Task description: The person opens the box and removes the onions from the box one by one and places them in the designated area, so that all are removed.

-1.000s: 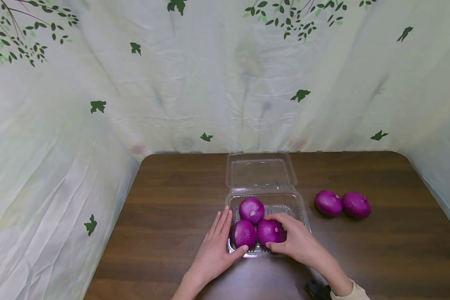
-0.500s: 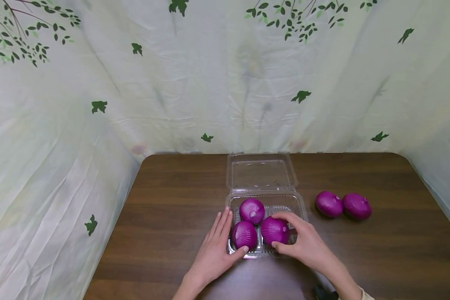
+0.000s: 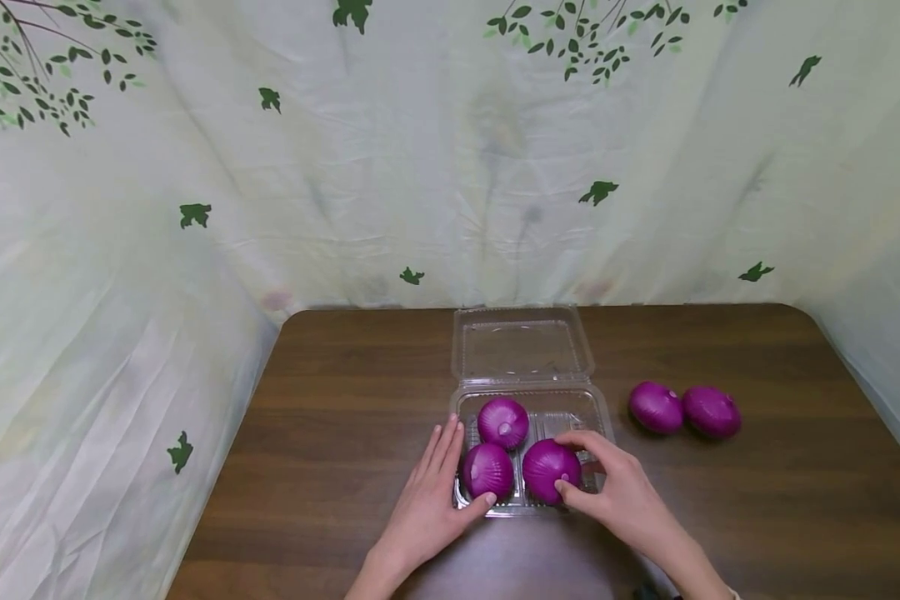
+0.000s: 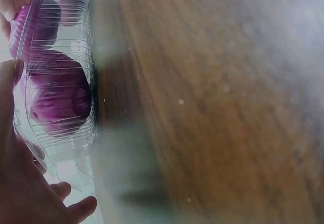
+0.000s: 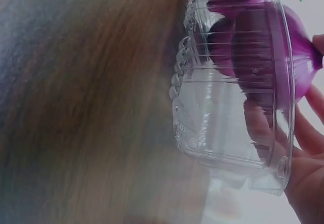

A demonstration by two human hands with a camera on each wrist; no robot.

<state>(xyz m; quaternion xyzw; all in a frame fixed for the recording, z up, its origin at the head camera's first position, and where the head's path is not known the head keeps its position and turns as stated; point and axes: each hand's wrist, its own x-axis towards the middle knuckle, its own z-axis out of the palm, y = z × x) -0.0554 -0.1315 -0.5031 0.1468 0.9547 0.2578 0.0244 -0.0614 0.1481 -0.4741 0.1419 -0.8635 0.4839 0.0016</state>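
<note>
A clear plastic clamshell container (image 3: 573, 407) lies on the table with its lid (image 3: 521, 346) folded back. Two red onions sit along its left side, one at the back (image 3: 503, 422) and one in front (image 3: 487, 469). My right hand (image 3: 630, 496) holds a third red onion (image 3: 547, 468) between thumb and fingers, over the front right of the container. The right wrist view shows this onion (image 5: 302, 64) rising past the rim. My left hand (image 3: 429, 508) rests along the container's left wall, fingers straight, thumb at the front rim. Through that wall the front left onion (image 4: 61, 95) shows.
Two more red onions, a left one (image 3: 656, 407) and a right one (image 3: 712, 412), lie side by side on the brown wooden table (image 3: 345, 375), right of the container. A pale leaf-patterned curtain (image 3: 390, 167) hangs behind the table and at both sides.
The onion in my right hand has shifted a little to the right, away from the two left onions, and has turned in the fingers. My left hand stays in place.
</note>
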